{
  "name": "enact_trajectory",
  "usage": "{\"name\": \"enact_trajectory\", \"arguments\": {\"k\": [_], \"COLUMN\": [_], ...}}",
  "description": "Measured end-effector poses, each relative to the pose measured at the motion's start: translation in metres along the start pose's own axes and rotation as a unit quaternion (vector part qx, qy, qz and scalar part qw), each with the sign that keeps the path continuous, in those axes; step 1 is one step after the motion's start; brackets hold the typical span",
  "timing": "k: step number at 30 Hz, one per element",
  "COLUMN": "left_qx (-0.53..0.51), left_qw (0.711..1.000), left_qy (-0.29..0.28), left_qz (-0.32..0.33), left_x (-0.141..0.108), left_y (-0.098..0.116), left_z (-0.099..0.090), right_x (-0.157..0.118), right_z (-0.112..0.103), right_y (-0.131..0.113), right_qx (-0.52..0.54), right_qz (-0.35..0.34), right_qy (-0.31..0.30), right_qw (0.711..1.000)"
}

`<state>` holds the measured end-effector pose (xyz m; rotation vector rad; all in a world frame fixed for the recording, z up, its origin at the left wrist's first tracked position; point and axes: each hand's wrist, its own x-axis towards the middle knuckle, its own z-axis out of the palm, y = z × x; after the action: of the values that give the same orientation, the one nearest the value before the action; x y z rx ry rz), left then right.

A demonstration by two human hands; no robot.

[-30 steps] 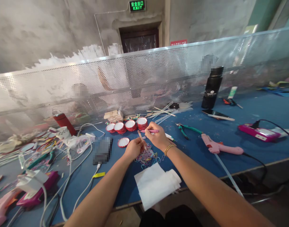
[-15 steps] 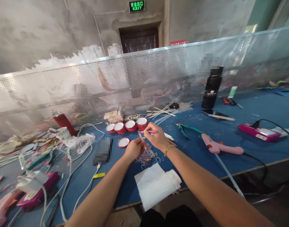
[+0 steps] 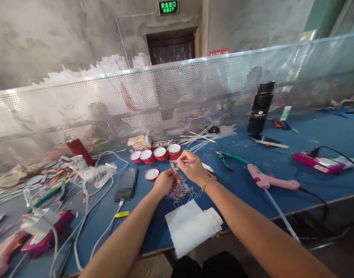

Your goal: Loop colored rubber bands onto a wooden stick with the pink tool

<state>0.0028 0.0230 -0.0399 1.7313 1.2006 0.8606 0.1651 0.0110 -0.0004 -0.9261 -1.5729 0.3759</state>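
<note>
My right hand [image 3: 193,168] is closed round a pink pen [image 3: 186,161], its tip pointing left. Just below, my left hand [image 3: 165,182] pinches a thin pale strip that looks like a wooden stick [image 3: 172,166], and the pen tip is at or very near its upper end. Whether they touch is too small to tell. Under both hands lies a heap of coloured rubber bands [image 3: 181,193]. A single red-rimmed round tin with a white face [image 3: 152,174] rests left of the hands, and stacks of similar red tins [image 3: 160,154] stand behind them.
White paper sheets [image 3: 191,227] lie at the front edge. To the right are green-handled pliers [image 3: 227,160], a pink glue gun [image 3: 269,180], a black bottle [image 3: 261,108] and a phone [image 3: 264,139]. Cables, a power bank [image 3: 125,185] and clutter fill the left. A perforated metal screen [image 3: 177,96] runs behind.
Both hands keep nearly the same place and the same grips on the pen and the stick. The whole view has shifted very slightly.
</note>
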Motion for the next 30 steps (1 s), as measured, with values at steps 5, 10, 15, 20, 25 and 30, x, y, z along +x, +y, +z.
{"name": "enact_trajectory", "arguments": {"k": [5, 10, 15, 20, 25, 30], "left_qx": [-0.010, -0.012, 0.013, 0.016, 0.013, -0.001], "left_qw": [1.000, 1.000, 1.000, 1.000, 1.000, 1.000], "left_qy": [0.003, -0.001, 0.002, 0.002, 0.000, 0.002], "left_qz": [-0.010, -0.005, -0.007, -0.012, -0.001, -0.002], "left_x": [-0.0003, -0.0009, -0.0025, -0.0021, -0.0009, -0.0015], "left_y": [0.0007, 0.0021, 0.0053, 0.0044, 0.0019, 0.0024], "left_z": [0.0009, 0.0008, 0.0001, -0.0001, -0.0003, 0.0001], "right_x": [0.0004, 0.0002, 0.0005, 0.0007, 0.0010, 0.0003], "right_z": [0.0000, 0.0004, 0.0007, 0.0006, 0.0007, 0.0017], "right_y": [0.0006, 0.0004, 0.0014, 0.0015, 0.0013, 0.0018], "right_qx": [-0.008, -0.001, -0.006, -0.003, 0.007, 0.007], "right_qz": [0.006, -0.006, 0.004, 0.001, 0.009, 0.005], "right_qy": [0.007, -0.004, 0.013, 0.004, 0.019, -0.002], "right_qw": [1.000, 1.000, 1.000, 1.000, 1.000, 1.000]}}
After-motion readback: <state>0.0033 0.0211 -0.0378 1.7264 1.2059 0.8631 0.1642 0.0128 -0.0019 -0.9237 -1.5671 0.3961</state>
